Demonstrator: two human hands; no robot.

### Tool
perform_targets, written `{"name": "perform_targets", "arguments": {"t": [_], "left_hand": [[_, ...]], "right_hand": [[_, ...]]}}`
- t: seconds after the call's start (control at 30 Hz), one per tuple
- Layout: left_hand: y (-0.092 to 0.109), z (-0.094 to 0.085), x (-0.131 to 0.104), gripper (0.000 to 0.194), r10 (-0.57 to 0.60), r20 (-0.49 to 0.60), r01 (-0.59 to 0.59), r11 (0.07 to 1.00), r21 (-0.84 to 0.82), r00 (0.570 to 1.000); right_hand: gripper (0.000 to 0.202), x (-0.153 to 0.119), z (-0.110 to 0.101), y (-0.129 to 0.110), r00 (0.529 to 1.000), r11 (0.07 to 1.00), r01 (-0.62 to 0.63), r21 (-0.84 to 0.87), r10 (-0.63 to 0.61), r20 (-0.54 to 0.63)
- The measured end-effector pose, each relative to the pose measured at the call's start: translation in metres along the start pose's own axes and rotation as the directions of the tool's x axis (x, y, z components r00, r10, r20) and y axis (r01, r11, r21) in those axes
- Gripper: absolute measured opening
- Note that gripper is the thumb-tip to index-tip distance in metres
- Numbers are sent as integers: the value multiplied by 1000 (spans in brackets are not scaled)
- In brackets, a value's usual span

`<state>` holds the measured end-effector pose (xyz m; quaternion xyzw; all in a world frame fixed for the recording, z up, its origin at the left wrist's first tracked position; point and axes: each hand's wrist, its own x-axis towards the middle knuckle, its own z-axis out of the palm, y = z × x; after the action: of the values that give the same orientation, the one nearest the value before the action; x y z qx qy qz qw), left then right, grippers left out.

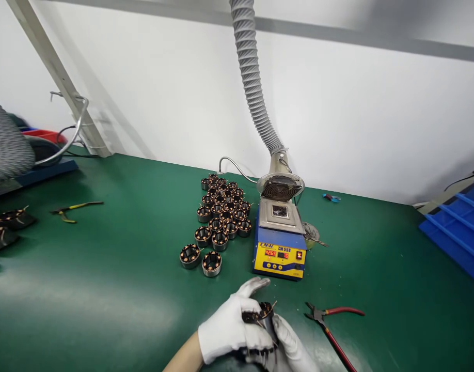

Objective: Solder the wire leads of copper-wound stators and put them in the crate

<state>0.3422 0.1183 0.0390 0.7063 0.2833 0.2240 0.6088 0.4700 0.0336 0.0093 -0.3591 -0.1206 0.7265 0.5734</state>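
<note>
While both white-gloved hands meet low over the green mat, the left hand (233, 325) curls its fingers (252, 289) around a small dark round copper-wound stator (262, 312). Below it, the right hand (289, 349) presses its fingers closed against the same part. Red-handled cutters (330, 323) lie just right of the fingers.

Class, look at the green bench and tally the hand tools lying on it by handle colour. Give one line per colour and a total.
Red-handled pliers: 1, just right of the gloved hands
Yellow-handled pliers: 1, far left on the green mat
Blue-handled small tool: 1, by the wall, too small to identify
Total: 3
</note>
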Motion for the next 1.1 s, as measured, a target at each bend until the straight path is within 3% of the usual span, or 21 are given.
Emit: {"name": "perform_targets", "arguments": {"t": [0.07,0.17,0.2,0.27,0.37,0.4,0.53,0.6,0.63,0.7,0.77,0.8,0.87,0.93,1.0,1.1], "left_hand": [[-2,1,-1,27,-19,-83,25,997,70,996],[-3,9,-4,74,67,-119,-29,955,296,991],[-2,12,-5,80,92,-99,-51,933,356,991],[2,16,-6,68,80,-101,-38,931,364,992],[5,14,-3,25,-7,-175,40,983,182,984],[4,11,0,22,-46,-204,66,993,93,978],[-4,0,7,36,-218,-358,137,962,-237,908],[-5,-5,7,44,-254,-383,148,947,-285,888],[-3,-7,5,43,-243,-344,156,952,-262,907],[0,-6,2,43,-205,-146,175,965,-198,968],[2,0,-2,71,-222,92,236,949,-207,971],[2,3,-3,80,-255,151,286,924,-252,955],[-1,7,-4,79,-290,164,325,908,-263,943],[-2,4,-7,82,-221,111,231,968,-96,969],[-1,-4,-11,91,-110,137,92,987,129,984],[5,-14,-15,88,-77,196,36,977,209,978]], "right_hand": [[37,2,1,9,999,994,-40,102,38,20],[32,6,-1,11,999,983,33,180,-30,-20],[31,7,-2,10,999,982,40,185,-35,-32],[30,8,-5,10,999,980,25,199,-19,-32],[31,9,-6,10,1000,971,2,239,-9,25],[31,9,-5,10,999,971,-15,240,3,54],[39,8,-3,7,969,958,-181,223,136,207],[45,7,-3,4,955,942,-228,247,167,246],[45,7,-4,3,954,937,-234,261,170,245],[45,7,-6,3,957,929,-246,277,187,224],[48,7,-9,4,953,924,-271,270,219,207],[49,7,-10,5,952,924,-281,261,233,201],[46,7,-10,8,952,928,-282,243,239,189],[39,6,-8,11,961,934,-255,249,217,170],[37,5,-6,12,966,932,-234,275,192,170],[40,4,-3,10,959,922,-253,292,200,199]]}}
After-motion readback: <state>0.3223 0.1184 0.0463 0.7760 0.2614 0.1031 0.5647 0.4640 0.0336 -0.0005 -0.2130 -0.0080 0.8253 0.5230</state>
